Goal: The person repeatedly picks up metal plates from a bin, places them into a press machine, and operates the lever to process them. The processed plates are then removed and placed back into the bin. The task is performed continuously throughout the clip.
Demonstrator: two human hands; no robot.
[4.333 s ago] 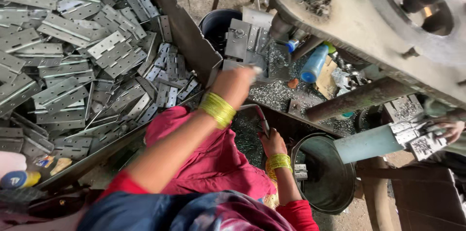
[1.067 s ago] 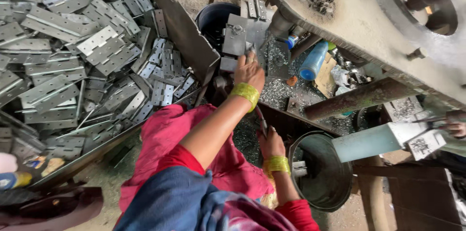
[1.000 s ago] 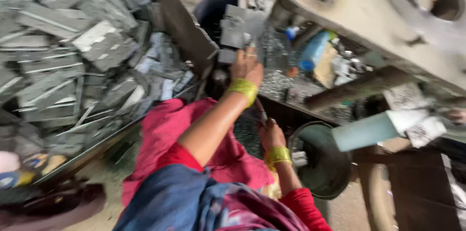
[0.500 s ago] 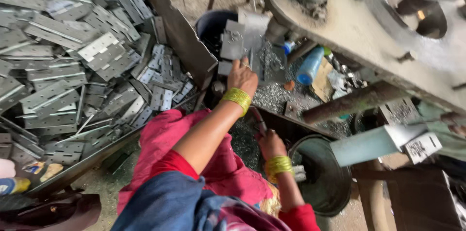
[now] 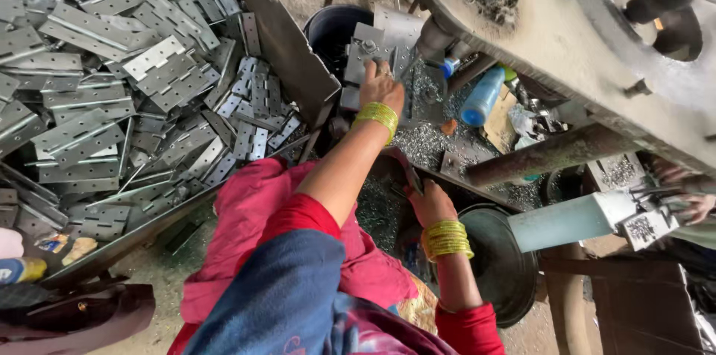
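My left hand (image 5: pixel 380 83), with yellow-green bangles at the wrist, reaches forward to the press bed (image 5: pixel 418 112). Its fingers are curled over a grey metal hinge plate (image 5: pixel 362 57) under the machine's punch (image 5: pixel 436 38). My right hand (image 5: pixel 429 204), also bangled, sits lower and nearer me, closed around a thin dark lever handle (image 5: pixel 406 170). A pink cloth (image 5: pixel 246 213) covers my lap below both arms.
A big sloped tray (image 5: pixel 287 49) at left holds several loose grey hinges (image 5: pixel 112 79). A heavy grey machine frame (image 5: pixel 567 34) fills the upper right. Also here: a black bucket (image 5: pixel 332 27), a blue bottle (image 5: pixel 481 98), a round dark pan (image 5: pixel 500 265), metal chips and another person's hand (image 5: pixel 690 202).
My left hand has stretched further forward and up onto the plate at the punch. My right hand has stayed on the lever. The view shook and then settled.
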